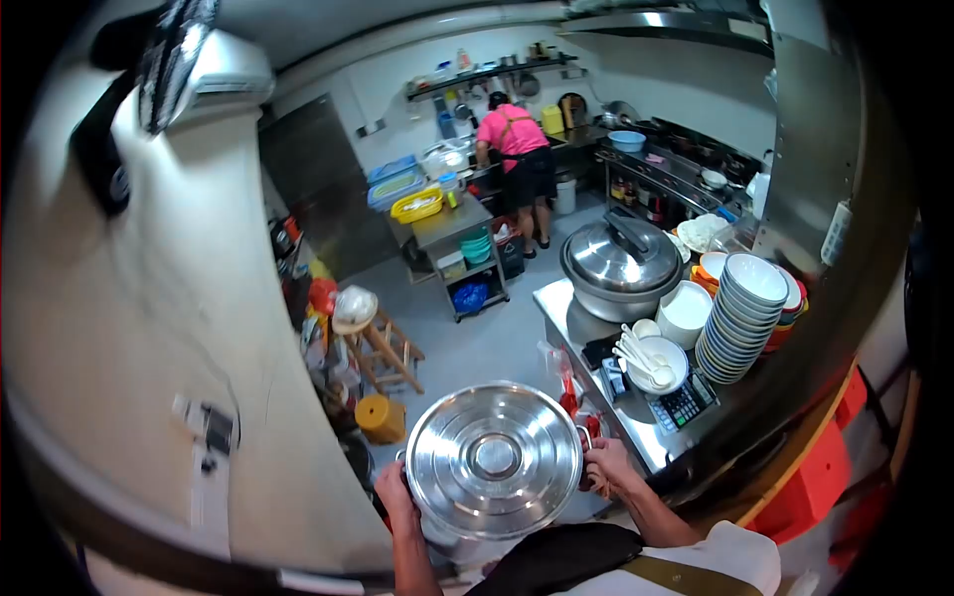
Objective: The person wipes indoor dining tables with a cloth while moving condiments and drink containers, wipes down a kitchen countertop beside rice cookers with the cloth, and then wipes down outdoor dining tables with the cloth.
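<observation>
A large stainless steel stockpot, covered by its shiny round lid [452, 467], is held in front of my body. My left hand [396, 492] is closed at the pot's left side handle, which the hand partly hides. On the other side, my right hand [610, 465] wraps round the right loop handle. Most of the pot's wall lies out of sight beneath the lid. Just beyond my right hand is the steel counter [651, 442], with red plastic items [568, 395] hanging at its near side.
The counter carries a big lidded pot [621, 260], stacked bowls [740, 318], a bowl of white spoons [651, 366] and a calculator [686, 402]. A wooden stool [383, 348] and yellow stool [380, 417] stand left. Farther back, a person [517, 139] in pink faces the worktop.
</observation>
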Demonstrator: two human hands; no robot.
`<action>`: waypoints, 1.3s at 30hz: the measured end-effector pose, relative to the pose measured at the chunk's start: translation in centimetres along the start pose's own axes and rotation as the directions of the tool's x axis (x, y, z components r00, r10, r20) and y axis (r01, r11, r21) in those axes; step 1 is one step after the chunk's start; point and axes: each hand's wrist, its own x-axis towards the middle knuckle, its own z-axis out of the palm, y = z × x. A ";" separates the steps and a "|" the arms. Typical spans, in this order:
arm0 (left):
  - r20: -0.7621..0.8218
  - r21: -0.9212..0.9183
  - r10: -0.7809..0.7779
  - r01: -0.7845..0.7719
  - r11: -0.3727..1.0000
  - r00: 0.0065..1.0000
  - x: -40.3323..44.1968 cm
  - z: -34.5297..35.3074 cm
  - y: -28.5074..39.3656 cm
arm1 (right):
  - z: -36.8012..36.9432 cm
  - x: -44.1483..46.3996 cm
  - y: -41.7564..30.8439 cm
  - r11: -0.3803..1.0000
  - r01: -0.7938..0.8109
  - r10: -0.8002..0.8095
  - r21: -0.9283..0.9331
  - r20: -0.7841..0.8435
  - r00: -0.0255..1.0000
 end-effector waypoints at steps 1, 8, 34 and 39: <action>0.006 0.038 0.024 -0.024 0.999 1.000 3.0 1.5 -0.3 | 0.4 2.3 0.0 0.998 0.043 -0.044 -0.039 -0.042 0.998; 0.078 0.098 0.051 -0.059 0.993 0.996 14.5 11.3 3.8 | 4.8 12.7 -5.7 0.998 0.064 -0.065 -0.008 -0.141 0.988; 0.099 -0.089 -0.135 0.144 0.986 0.986 73.7 41.9 -0.5 | 20.6 72.4 -33.0 0.993 -0.022 0.035 0.114 -0.115 0.993; 0.105 -0.099 -0.145 0.155 0.983 0.984 85.9 48.7 -0.6 | 23.4 85.2 -37.7 0.990 -0.043 0.055 0.136 -0.085 0.995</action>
